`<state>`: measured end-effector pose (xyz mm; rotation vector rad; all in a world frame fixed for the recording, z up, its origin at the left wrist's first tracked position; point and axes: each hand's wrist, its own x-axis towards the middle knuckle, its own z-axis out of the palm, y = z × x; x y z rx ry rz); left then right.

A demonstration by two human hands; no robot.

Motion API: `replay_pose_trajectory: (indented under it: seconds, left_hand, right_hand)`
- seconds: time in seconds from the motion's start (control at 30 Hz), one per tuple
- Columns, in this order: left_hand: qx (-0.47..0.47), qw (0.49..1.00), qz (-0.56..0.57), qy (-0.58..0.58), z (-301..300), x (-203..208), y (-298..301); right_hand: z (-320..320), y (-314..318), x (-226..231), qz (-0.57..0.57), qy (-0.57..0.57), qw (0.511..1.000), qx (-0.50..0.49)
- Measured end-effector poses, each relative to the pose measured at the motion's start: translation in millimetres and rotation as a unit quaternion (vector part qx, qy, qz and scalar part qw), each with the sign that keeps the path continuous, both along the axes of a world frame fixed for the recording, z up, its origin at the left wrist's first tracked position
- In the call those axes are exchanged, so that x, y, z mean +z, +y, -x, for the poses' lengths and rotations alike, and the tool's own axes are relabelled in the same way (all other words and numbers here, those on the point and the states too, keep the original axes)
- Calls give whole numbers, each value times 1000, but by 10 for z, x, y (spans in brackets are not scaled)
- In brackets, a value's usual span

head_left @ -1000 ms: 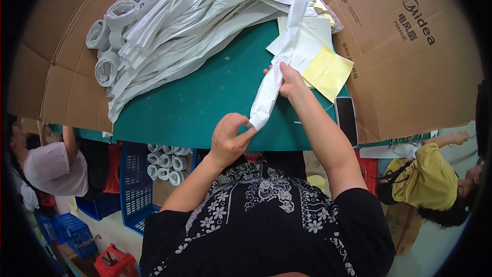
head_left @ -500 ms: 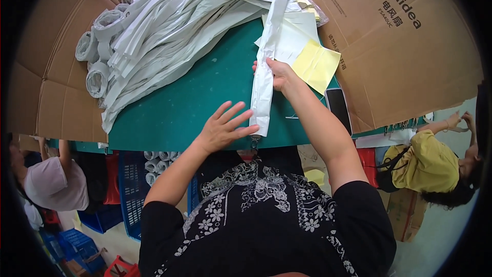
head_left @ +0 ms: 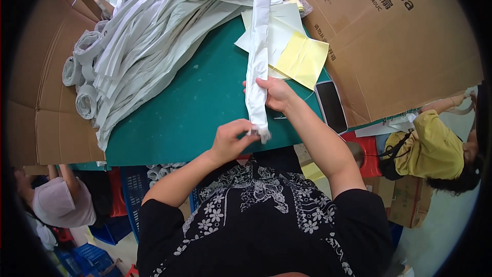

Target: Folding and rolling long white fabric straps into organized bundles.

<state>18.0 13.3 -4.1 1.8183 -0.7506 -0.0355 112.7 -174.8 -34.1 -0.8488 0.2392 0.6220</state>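
A long, narrow white wrapped strip [head_left: 257, 56] runs up the table from near my body. My right hand [head_left: 278, 95] is closed round its lower part, thumb on top. At the strip's near end my left hand [head_left: 230, 141] is closed, its fingertips pinching beside a small shiny fitting [head_left: 265, 135]; motion blurs this end, so the exact grip is unclear. Further up, the strip lies beside a big heap of similar white strips [head_left: 169, 25], and several of these are rolled up [head_left: 87, 103] at the left.
Right of the strip are white sheets [head_left: 285, 18], yellow paper [head_left: 302, 61] and a phone [head_left: 330, 106] on the green table [head_left: 154, 128]. Cardboard walls [head_left: 379, 56] rise on both sides. A blue crate [head_left: 134, 190] stands below the table edge. People sit at left and right.
My left hand has gone from open with spread fingers to closed at the strip's near end. My right hand, still gripping the strip, sits slightly lower in view. The whole view has shifted a little.
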Motion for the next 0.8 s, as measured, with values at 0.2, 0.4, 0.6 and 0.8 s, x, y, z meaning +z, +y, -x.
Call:
replay_pose_trajectory:
  seconds: [0.2,0.4,0.6,0.8]
  left_hand:
    - [112,846,142,502,-313,-38,-171]
    - [43,759,141,634,-437,6,-203]
    - [40,755,159,636,-480,2,-268]
    - [86,745,263,607,-521,11,-301]
  right_hand:
    - [181,-30,66,71,-94,993,27]
    - [329,-152,101,170,-244,950,97]
    - [359,-296,134,255,-288,918,98]
    - [406,-459,36,287,-339,879,172]
